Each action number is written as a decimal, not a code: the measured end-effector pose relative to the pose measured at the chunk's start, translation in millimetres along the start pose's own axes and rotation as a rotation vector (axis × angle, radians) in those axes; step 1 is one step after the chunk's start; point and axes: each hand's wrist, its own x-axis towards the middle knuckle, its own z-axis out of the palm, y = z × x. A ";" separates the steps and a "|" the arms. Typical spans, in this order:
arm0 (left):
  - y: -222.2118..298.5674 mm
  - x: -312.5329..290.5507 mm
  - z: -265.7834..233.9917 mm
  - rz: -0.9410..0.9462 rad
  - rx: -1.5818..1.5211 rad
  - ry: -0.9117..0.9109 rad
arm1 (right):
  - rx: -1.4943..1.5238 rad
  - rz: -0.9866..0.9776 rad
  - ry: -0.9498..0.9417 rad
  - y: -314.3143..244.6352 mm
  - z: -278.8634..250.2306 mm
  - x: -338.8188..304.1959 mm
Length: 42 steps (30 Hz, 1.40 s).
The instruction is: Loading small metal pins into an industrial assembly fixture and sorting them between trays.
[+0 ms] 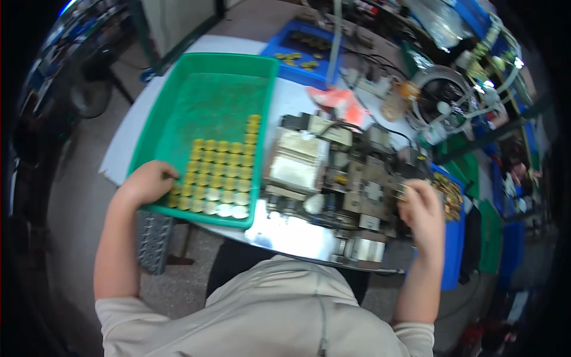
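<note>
My left hand [151,183] reaches over the near left corner of a green tray [199,58]. Its fingers are pinched together beside the rows of round brass-coloured pieces [217,172]; whatever they hold is hidden. These pieces stand in tidy columns in the tray's near right part, with one column running farther back. On the right, my right hand [422,205] is raised by the right end of a metal machine fixture [357,178]. Thumb and fingers are closed at a small thin thing, too blurred to name.
Right of my right hand, a blue bin [453,250] holds many small brass-coloured parts [447,193]. A blue tray [273,50] with more pieces sits behind the green one. Pinkish-red cloth [339,104], a bottle [395,102], cables and hoses crowd behind the fixture.
</note>
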 end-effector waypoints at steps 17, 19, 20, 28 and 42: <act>113.5 -27.0 82.6 0.425 -0.389 0.602 | -0.639 0.001 -0.225 -18.2 18.5 26.1; 113.9 -26.6 82.7 0.432 -0.389 0.614 | -0.677 0.000 -0.222 -18.5 18.3 25.7; 114.2 -26.5 82.8 0.436 -0.389 0.620 | -0.696 -0.002 -0.221 -18.4 18.6 25.5; 114.5 -26.9 82.0 0.451 -0.364 0.626 | -0.782 -0.037 -0.220 -18.3 29.8 20.9; 113.9 -28.3 83.0 0.445 -0.351 0.616 | -0.977 -0.173 -0.198 -22.6 42.2 13.1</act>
